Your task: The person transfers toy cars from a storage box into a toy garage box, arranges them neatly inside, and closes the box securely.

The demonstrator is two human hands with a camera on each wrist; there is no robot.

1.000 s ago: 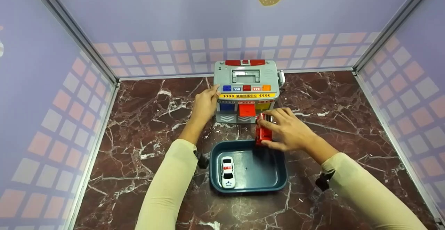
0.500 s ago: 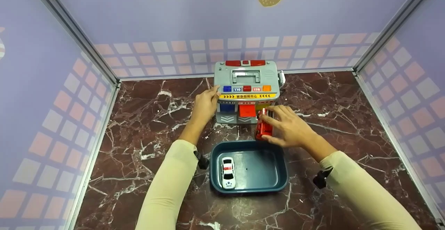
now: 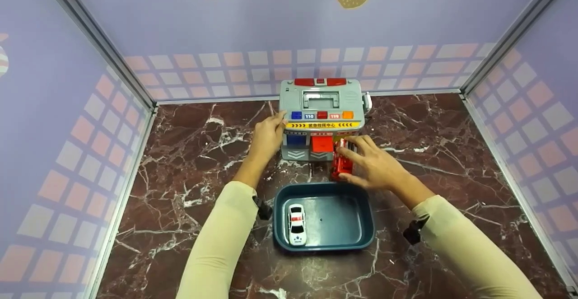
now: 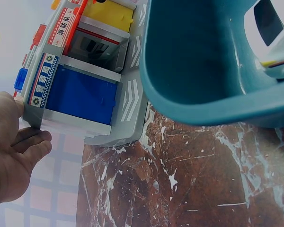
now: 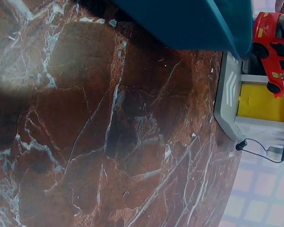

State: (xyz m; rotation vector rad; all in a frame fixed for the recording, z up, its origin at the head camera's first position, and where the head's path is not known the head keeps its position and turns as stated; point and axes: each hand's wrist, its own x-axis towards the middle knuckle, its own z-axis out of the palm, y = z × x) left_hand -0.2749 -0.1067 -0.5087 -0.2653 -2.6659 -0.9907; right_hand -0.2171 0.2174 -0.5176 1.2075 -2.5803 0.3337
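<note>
Moved since the earlier frame: red toy truck [image 3: 341, 165] and right hand [image 3: 379, 165], both shifted slightly toward the far edge of the table [image 3: 212, 168]. No clear shift noted in left hand [image 3: 265, 138], toy station [image 3: 293, 98] or tray [image 3: 323, 248].

Right hand: pinching the truck lengthwise, thumb [image 3: 356, 181] toward the near end, fingers [image 3: 354, 155] toward the far end; approached from the right, presumably to keep the truck's left side unobstructed. Left hand: pinching the station's front left roof corner, probably for steadying.

Truck position: between the tray's far rim and the yellow door [image 5: 260, 104] in the station's right bay. Contact of wheels with table: cannot tell. Long axis: running from the tray toward the table's far edge, roughly square to the station's front. Cannot tell which end is the front.

Middle bay: open, red flap [image 3: 322, 144] raised. White toy car [image 3: 296, 224]: standing along the tray's left wall, probably placed there against rolling.
</note>
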